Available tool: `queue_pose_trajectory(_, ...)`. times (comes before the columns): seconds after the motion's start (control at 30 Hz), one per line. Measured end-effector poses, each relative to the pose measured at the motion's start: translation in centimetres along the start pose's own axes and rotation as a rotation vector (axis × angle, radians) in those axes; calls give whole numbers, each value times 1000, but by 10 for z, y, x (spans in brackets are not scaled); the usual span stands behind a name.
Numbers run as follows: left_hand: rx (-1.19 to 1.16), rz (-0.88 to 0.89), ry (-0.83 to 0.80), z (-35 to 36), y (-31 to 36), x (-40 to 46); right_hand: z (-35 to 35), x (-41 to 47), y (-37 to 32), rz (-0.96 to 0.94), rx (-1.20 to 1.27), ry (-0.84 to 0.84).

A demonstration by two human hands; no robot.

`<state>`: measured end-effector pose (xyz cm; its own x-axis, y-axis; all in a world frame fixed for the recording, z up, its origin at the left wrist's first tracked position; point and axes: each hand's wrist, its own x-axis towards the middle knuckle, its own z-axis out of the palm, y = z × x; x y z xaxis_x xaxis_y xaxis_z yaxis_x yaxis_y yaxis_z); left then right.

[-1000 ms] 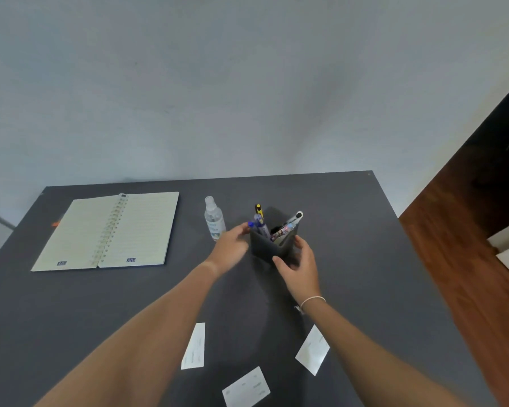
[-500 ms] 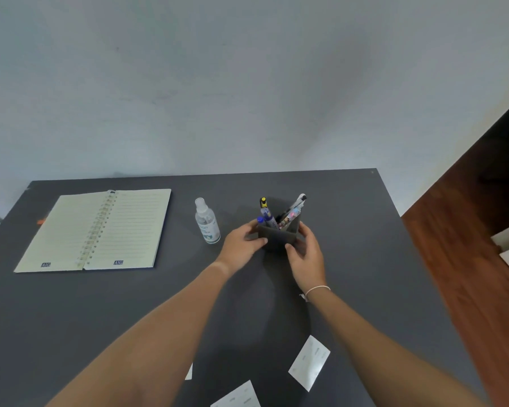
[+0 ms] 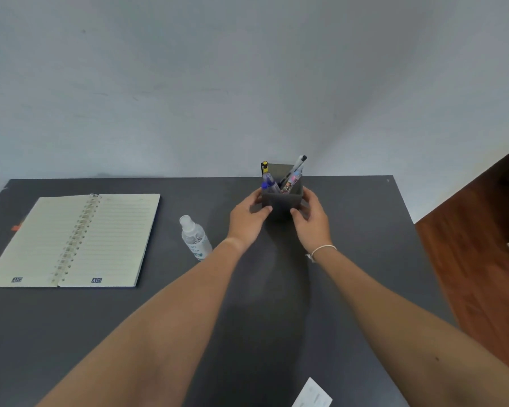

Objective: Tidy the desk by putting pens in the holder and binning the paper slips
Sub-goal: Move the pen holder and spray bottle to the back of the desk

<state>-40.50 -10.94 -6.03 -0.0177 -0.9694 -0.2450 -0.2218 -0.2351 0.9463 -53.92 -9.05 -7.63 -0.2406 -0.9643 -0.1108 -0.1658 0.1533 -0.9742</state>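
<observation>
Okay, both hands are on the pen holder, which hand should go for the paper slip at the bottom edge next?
Right, probably. The white paper slip lies near the desk's front edge beneath the right forearm, so the right hand need only pull straight back, while the left hand would cross over.

Soft even light, wide-angle warping

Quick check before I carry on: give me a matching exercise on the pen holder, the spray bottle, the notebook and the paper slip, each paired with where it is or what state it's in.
Things:
1. pen holder
2. spray bottle
3. notebook
4. paper slip

Places or states:
A. lying open at the desk's left side
B. at the near edge, not yet binned
C. in the grip of the left hand and right hand
D. standing between the notebook and the left hand

Pairs: 1-C, 2-D, 3-A, 4-B
</observation>
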Motion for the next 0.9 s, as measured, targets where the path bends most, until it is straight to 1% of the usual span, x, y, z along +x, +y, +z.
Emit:
queue_pose_trajectory(0.4,-38,-24,89,5,-4,51,17,51,-1,-27,-63,-7)
queue_pose_trajectory(0.67,-59,-7,98,6,-3,54,18,55,-4,-22,-72,-25)
queue_pose_trajectory(0.77,-51,-20,84,6,-1,52,16,54,-7,12,-107,-45)
queue_pose_trajectory(0.9,-18,-26,70,2,0,38,13,44,-8,65,-158,-28)
